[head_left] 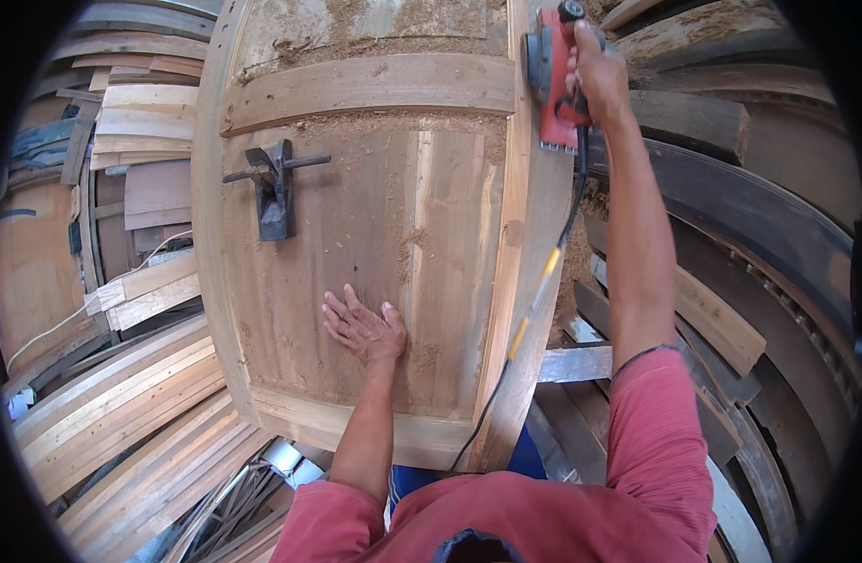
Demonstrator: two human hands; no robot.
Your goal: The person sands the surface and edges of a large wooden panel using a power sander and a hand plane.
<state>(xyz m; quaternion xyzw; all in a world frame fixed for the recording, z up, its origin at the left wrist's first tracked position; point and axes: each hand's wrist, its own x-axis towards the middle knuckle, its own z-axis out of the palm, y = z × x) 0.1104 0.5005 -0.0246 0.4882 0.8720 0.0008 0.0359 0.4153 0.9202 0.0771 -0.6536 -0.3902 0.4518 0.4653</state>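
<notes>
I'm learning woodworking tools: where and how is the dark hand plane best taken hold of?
Probably by the right end of its crossbar, coming from the near right. That slim rod juts sideways from the blocky body of the hand plane, so it looks easier to wrap; the left hand lies on that side.

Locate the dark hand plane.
In the head view, the hand plane lies on the left part of the wooden panel, just below the crosspiece and up and left of the person's left hand.
</notes>
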